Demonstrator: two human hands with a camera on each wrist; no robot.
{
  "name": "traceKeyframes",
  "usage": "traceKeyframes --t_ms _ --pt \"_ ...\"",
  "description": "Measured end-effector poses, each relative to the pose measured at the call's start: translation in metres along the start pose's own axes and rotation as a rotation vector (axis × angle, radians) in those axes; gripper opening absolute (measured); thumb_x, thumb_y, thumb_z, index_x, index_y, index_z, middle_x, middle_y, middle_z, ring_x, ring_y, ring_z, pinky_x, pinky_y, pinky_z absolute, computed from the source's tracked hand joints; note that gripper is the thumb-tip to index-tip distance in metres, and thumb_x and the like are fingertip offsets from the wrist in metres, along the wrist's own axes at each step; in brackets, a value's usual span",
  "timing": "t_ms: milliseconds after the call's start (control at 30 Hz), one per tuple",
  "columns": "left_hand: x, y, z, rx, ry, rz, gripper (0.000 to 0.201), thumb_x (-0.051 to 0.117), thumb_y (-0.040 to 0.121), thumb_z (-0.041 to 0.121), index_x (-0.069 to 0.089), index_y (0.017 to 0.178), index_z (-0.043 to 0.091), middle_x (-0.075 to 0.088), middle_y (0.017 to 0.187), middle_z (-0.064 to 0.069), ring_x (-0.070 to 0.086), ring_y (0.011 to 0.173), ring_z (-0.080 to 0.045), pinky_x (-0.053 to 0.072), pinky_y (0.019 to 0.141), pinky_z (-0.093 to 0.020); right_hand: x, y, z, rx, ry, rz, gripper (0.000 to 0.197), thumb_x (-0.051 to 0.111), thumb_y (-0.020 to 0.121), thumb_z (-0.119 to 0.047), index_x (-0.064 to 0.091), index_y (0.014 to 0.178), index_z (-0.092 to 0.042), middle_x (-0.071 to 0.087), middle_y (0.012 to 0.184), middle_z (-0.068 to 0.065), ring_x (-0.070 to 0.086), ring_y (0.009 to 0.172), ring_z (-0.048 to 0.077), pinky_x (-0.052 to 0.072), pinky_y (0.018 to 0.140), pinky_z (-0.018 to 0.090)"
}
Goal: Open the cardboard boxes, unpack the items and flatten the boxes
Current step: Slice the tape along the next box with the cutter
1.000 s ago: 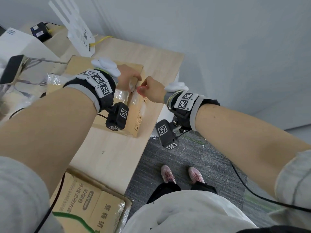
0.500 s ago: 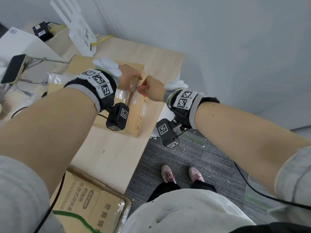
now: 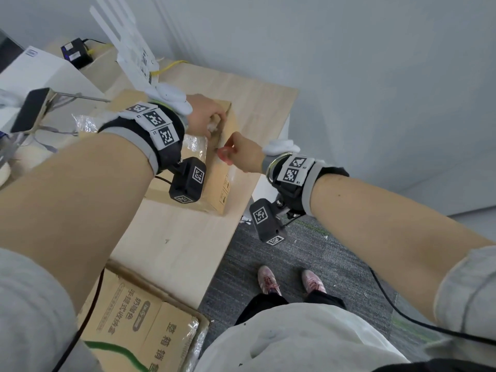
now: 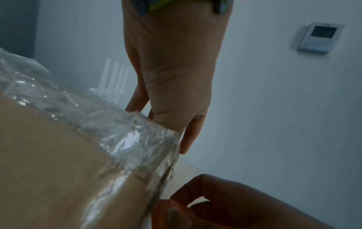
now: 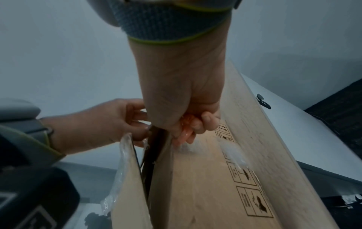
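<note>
A taped cardboard box [image 3: 217, 181] lies on the wooden table [image 3: 174, 251]. My left hand [image 3: 204, 116] reaches over its top and grips the flap at the right edge; in the right wrist view the curled fingers [image 5: 135, 124] hold the flap beside a dark gap. My right hand [image 3: 243, 155] pinches a small red cutter [image 3: 224, 154] against the seam just below that hand. Clear tape [image 4: 127, 139] wrinkles over the box corner. The cutter [image 5: 185, 131] touches the printed side of the box [image 5: 205, 186]; its blade is hidden.
A second box [image 3: 139, 318] with printed text sits at the table's near corner. A white router [image 3: 128, 49], a black adapter [image 3: 76, 52], a white carton [image 3: 40, 73] and a phone on a stand [image 3: 29, 111] stand behind. My feet [image 3: 268, 280] are on grey carpet to the right.
My right hand with the cutter has slid a little toward me along the box's edge. My left hand keeps its hold on the flap.
</note>
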State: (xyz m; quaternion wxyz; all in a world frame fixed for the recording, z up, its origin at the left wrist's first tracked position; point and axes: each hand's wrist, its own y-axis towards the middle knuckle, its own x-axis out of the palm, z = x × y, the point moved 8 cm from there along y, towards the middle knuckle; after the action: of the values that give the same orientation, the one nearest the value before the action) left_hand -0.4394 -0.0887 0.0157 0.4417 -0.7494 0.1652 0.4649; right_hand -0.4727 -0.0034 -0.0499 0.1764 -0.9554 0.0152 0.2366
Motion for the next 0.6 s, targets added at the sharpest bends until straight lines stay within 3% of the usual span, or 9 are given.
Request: traceKeyframes --t_ms 100,200,267,400,467,533,600 --pt "0.003 -0.001 -0.002 -0.035 -0.068 0.015 0.058 0.073 0.082 0.018 0.049 0.135 0.017 0.056 0.129 -0.007 0.053 0.113 -0.028 0.038 0.085 -0.028 -0.007 -0.003 0.002 0.011 -0.057 -0.017 0.029 0.049 0.096 -0.025 0.046 0.113 -0.002 0.062 0.097 0.009 0.053 0.074 0.019 0.045 0.055 0.027" --pt "0.003 -0.005 -0.014 -0.1 -0.188 0.041 0.06 0.071 0.084 0.023 0.043 0.137 0.017 0.057 0.128 -0.006 0.054 0.114 -0.026 0.041 0.093 -0.032 -0.032 -0.004 0.001 0.008 -0.069 0.123 0.024 0.054 0.093 -0.03 0.047 0.103 -0.009 0.066 0.101 0.011 0.059 0.085 0.024 0.041 0.063 0.03" --pt "0.003 -0.01 -0.02 -0.138 -0.244 0.056 0.06 0.07 0.085 0.026 0.042 0.138 0.017 0.057 0.129 -0.005 0.055 0.114 -0.025 0.041 0.094 -0.033 -0.044 -0.007 -0.003 0.01 -0.078 0.194 0.025 0.058 0.091 -0.034 0.046 0.096 -0.012 0.064 0.098 0.008 0.057 0.085 0.023 0.038 0.061 0.029" --pt "0.002 -0.026 -0.026 -0.182 -0.362 0.115 0.066 0.072 0.083 0.037 0.044 0.138 0.014 0.058 0.128 -0.004 0.054 0.116 -0.025 0.039 0.092 -0.031 -0.051 -0.009 -0.022 -0.026 -0.118 0.188 0.014 0.05 0.094 -0.021 0.04 0.097 -0.011 0.058 0.092 0.012 0.051 0.077 0.025 0.037 0.06 0.031" --pt "0.002 -0.037 -0.031 -0.207 -0.396 0.166 0.054 0.065 0.087 0.042 0.051 0.129 0.01 0.06 0.118 -0.005 0.054 0.111 -0.025 0.038 0.088 -0.03 -0.05 -0.01 -0.039 -0.066 -0.089 0.201 0.007 0.04 0.096 -0.014 0.039 0.102 -0.01 0.058 0.094 0.012 0.05 0.077 0.025 0.037 0.06 0.031" --pt "0.005 -0.049 -0.041 -0.244 -0.396 0.207 0.043 0.048 0.096 0.048 0.061 0.108 0.009 0.058 0.101 -0.008 0.056 0.098 -0.027 0.037 0.081 -0.031 -0.049 -0.014 -0.056 -0.11 -0.046 0.226 0.013 0.034 0.097 -0.011 0.039 0.11 -0.007 0.057 0.095 0.009 0.049 0.076 0.023 0.035 0.057 0.029" --pt "0.01 -0.064 -0.051 -0.305 -0.426 0.208 0.055 0.032 0.099 0.054 0.063 0.091 0.01 0.058 0.092 -0.01 0.055 0.088 -0.029 0.037 0.078 -0.032 -0.044 -0.015 -0.072 -0.148 -0.019 0.213 0.023 0.035 0.095 -0.009 0.038 0.118 -0.012 0.055 0.086 0.005 0.048 0.068 0.02 0.033 0.052 0.027"
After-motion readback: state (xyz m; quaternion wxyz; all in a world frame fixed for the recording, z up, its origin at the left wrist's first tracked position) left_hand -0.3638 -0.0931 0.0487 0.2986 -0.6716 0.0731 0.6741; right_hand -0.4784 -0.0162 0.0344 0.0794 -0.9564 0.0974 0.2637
